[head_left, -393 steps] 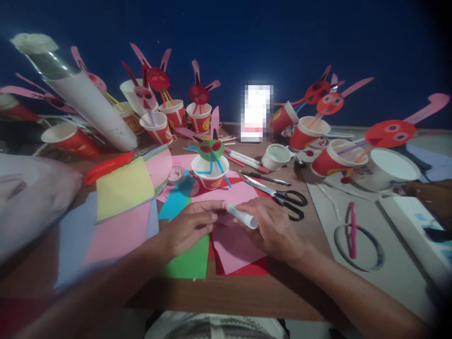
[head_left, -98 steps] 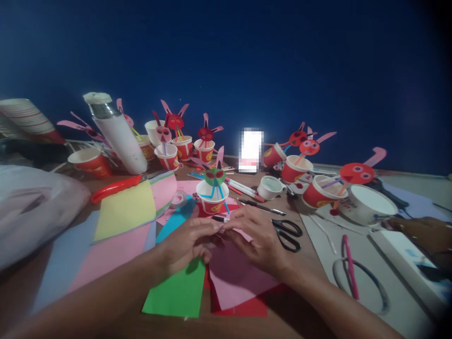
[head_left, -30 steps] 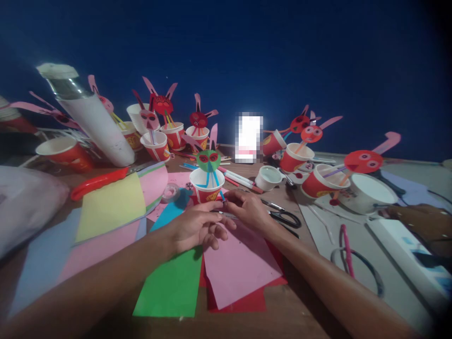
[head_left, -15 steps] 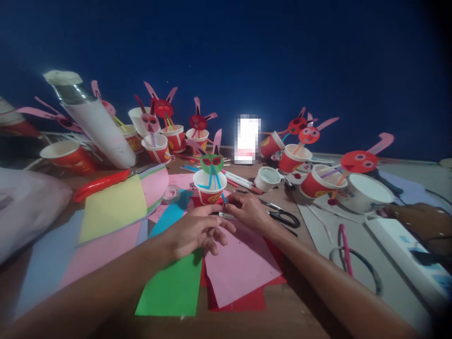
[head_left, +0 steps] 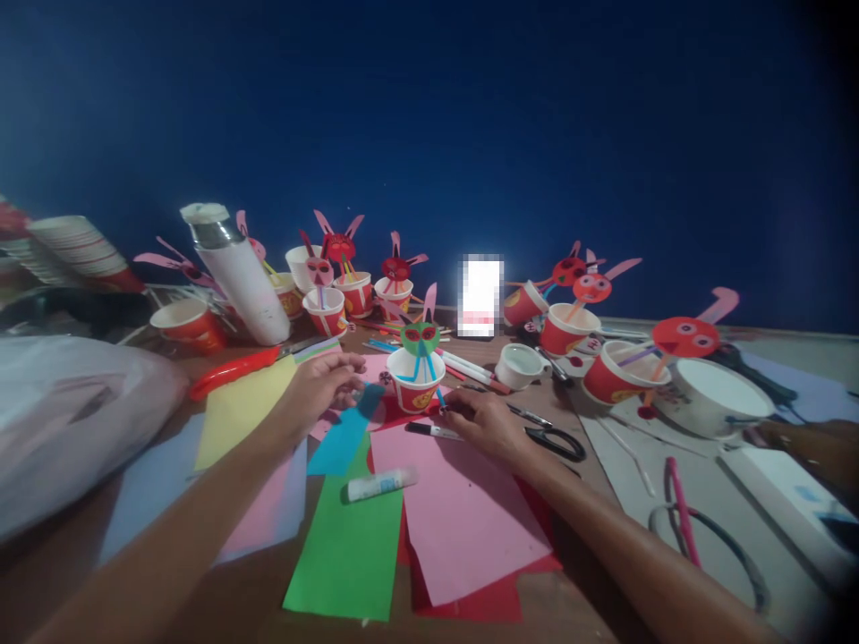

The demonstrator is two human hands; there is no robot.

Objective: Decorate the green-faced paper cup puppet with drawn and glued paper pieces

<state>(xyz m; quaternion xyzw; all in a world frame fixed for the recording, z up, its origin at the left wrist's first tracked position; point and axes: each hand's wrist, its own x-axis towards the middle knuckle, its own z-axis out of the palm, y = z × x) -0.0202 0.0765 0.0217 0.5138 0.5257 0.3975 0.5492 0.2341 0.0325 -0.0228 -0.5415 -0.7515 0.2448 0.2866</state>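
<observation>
My left hand [head_left: 322, 385] reaches left of a red paper cup with a green mask face [head_left: 417, 383]. Its fingers curl over a small clear tape roll, which is mostly hidden. My right hand [head_left: 481, 422] rests on a pink paper sheet [head_left: 470, 519], fingertips pinched together near the cup's base. What they pinch is too small to name. A black marker [head_left: 429, 430] lies just left of that hand. A white glue stick [head_left: 379, 485] lies loose on a green sheet [head_left: 349, 555]. A blue paper strip [head_left: 344, 436] lies between my hands.
Black scissors [head_left: 554, 440] lie right of my right hand. Several decorated red cups [head_left: 621, 376] ring the back of the table. A white bottle [head_left: 238, 273] and red-handled cutter [head_left: 234, 368] stand back left, a plastic bag [head_left: 67, 420] at left. Another person's hand [head_left: 805, 443] shows at far right.
My left hand moved left and away from the right hand, onto the tape roll. The glue stick now lies free on the green sheet. The view tilted up slightly.
</observation>
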